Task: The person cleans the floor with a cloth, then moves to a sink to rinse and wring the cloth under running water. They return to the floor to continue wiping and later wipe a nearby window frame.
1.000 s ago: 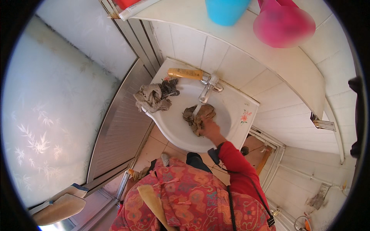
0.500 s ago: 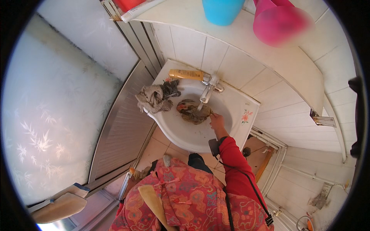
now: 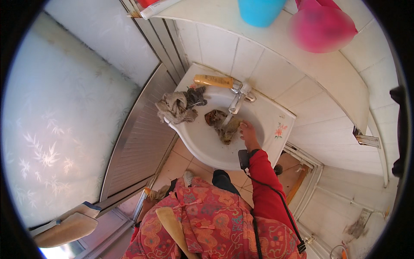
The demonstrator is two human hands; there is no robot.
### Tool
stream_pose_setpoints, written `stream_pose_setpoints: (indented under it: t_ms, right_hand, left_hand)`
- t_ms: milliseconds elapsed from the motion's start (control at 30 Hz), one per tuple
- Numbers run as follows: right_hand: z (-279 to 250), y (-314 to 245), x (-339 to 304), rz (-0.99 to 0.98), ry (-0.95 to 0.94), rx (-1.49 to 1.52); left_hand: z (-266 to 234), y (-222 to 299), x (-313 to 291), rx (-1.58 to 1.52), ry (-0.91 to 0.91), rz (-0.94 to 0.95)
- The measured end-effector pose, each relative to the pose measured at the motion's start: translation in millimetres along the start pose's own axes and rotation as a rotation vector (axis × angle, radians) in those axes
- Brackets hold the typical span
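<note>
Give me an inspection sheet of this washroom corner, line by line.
Surface: white corner sink, bare rim at right with a small flower decal.
Job's things: brown cloth lying in the basin under the tap.
Clutter: grey-brown rags heaped on the sink's left rim; orange tube lying behind the tap.
Hands: right hand touching the cloth, grip unclear; left hand not in view.
Cables: black cable running along the red sleeve from a wrist device.
Surroundings: white tiled walls, shelf above with blue cup and pink container, frosted panel at left.
</note>
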State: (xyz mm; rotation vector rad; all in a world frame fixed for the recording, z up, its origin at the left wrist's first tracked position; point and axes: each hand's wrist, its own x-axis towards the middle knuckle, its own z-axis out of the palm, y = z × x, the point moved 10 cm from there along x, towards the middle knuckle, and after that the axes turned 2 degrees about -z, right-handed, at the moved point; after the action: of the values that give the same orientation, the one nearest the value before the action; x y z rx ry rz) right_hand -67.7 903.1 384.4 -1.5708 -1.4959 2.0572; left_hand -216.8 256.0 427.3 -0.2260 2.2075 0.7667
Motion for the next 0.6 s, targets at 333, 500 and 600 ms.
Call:
stream_pose_setpoints:
  t_ms: [333, 500, 600]
  right_hand:
    - [65, 5, -18, -0.317, 0.027, -0.949]
    - [65, -2, -21, -0.046, -0.026, 0.117]
    - [57, 5, -17, 0.083, -0.098, 0.322]
  left_hand:
    - [5, 2, 3, 0.025, -0.016, -0.019]
    - [7, 4, 3, 0.032, -0.030, -0.020]
    - [7, 5, 4, 0.032, -0.033, -0.017]
